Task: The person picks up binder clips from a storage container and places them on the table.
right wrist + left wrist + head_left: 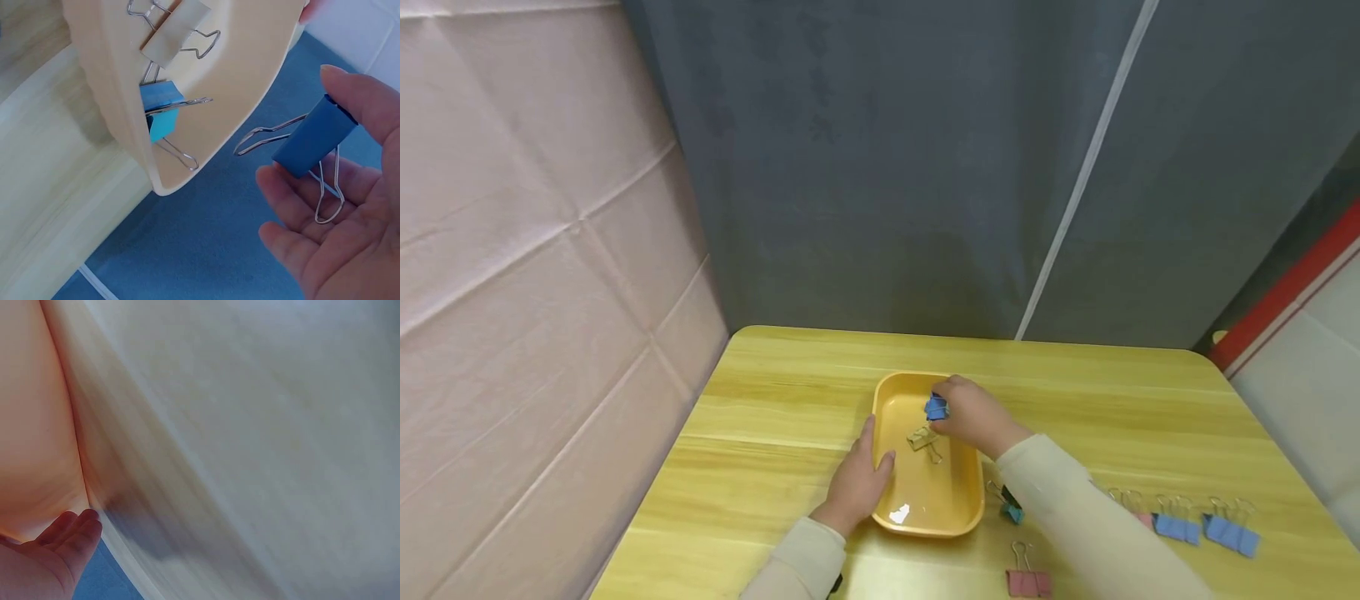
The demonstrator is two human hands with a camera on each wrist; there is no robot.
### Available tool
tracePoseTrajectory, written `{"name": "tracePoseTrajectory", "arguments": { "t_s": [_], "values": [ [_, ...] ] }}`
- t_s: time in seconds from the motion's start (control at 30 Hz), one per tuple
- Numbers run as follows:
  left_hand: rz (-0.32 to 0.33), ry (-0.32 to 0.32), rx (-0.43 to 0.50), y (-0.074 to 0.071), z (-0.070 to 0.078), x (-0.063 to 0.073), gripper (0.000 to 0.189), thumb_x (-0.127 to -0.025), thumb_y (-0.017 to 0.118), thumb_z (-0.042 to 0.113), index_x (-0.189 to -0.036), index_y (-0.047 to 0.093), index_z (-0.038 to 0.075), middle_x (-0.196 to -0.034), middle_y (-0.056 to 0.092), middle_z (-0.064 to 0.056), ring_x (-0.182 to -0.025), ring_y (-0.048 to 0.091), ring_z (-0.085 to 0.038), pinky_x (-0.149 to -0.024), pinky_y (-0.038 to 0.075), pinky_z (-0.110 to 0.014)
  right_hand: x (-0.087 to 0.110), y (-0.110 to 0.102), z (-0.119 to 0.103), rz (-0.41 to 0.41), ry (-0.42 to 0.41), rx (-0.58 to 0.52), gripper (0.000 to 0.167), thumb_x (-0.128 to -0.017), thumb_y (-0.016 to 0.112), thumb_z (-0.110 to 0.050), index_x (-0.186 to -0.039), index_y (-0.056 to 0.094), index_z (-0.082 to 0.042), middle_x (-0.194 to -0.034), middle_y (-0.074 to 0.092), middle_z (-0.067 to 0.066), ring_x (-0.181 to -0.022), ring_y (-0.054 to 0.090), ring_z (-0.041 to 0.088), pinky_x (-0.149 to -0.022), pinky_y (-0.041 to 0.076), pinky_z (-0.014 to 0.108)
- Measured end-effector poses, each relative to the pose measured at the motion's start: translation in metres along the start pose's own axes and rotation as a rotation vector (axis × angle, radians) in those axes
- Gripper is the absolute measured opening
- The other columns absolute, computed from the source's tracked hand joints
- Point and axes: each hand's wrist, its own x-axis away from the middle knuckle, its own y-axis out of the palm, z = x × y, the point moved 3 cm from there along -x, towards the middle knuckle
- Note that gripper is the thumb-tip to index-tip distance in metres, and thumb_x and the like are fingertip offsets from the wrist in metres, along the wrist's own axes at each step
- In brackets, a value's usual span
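Observation:
A blue binder clip (316, 135) is pinched between the thumb and fingers of my right hand (973, 414), over the far right part of a yellow-orange plastic tray (880, 500). My left hand (856, 483) holds the tray's left wall, thumb over the rim and fingers along the outside. In the left wrist view those fingers (78, 544) touch the wall. Inside the tray lies a pale yellow binder clip (922, 437). The right wrist view also shows blue and teal clip pieces (164, 106) in it; whether one clip or two, I cannot tell.
Right of the tray, a teal binder clip (1012, 512) lies near my sleeve. A pink clip (1028, 583) is at the near edge of view. Further right are two blue clips (1176, 529) and a pink one (1145, 519) partly behind the sleeve. A dark curtain (865, 192) hangs behind the table.

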Motion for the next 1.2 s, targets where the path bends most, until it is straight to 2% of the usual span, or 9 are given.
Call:
{"name": "tracePoseTrajectory", "arguments": {
  "t_s": [0.17,0.37,0.6,0.9,1.2],
  "values": [
    [-0.003,0.004,-0.005,0.000,0.001,0.001,0.069,-0.101,0.048,0.034,-0.154,0.015,0.006,-0.147,0.037,-0.027,-0.125,0.047,-0.047,-0.104,0.040,-0.057,0.014,-0.003,0.004,0.043,0.018,0.034,0.052,-0.076,0.082,-0.022,-0.116,0.064,0.005,-0.109,0.064,0.015,-0.090,0.062,0.023,-0.084,0.055,0.039],
    [-0.003,0.000,-0.001,0.000,0.001,0.001,0.069,-0.100,0.048,0.033,-0.154,0.015,0.005,-0.147,0.037,-0.028,-0.125,0.047,-0.047,-0.103,0.041,-0.057,0.029,-0.007,0.011,0.044,0.048,0.034,0.056,-0.076,0.082,-0.023,-0.120,0.062,0.006,-0.108,0.063,0.015,-0.087,0.061,0.022,-0.080,0.056,0.039],
    [0.004,-0.014,0.010,0.000,0.002,0.001,0.069,-0.100,0.049,0.033,-0.155,0.016,0.006,-0.148,0.036,-0.026,-0.128,0.044,-0.046,-0.105,0.038,-0.057,0.052,-0.007,0.021,0.068,0.084,0.036,0.052,-0.076,0.082,-0.024,-0.115,0.064,0.006,-0.110,0.063,0.016,-0.098,0.063,0.031,-0.087,0.055,0.044],
    [0.005,-0.006,0.013,0.000,0.001,0.002,0.068,-0.100,0.050,0.031,-0.154,0.017,0.006,-0.148,0.037,-0.027,-0.127,0.045,-0.046,-0.105,0.039,-0.057,0.082,-0.005,0.031,0.098,0.116,0.029,0.052,-0.074,0.083,-0.024,-0.112,0.065,0.007,-0.103,0.063,0.014,-0.086,0.064,0.024,-0.077,0.058,0.040],
    [0.001,-0.018,0.011,0.001,0.000,0.001,0.068,-0.100,0.049,0.032,-0.155,0.016,0.007,-0.149,0.036,-0.025,-0.129,0.044,-0.044,-0.106,0.038,-0.056,0.104,0.002,0.042,0.080,0.150,0.016,0.052,-0.075,0.082,-0.023,-0.113,0.064,0.007,-0.108,0.064,0.017,-0.095,0.064,0.031,-0.083,0.056,0.045]
  ]
}}
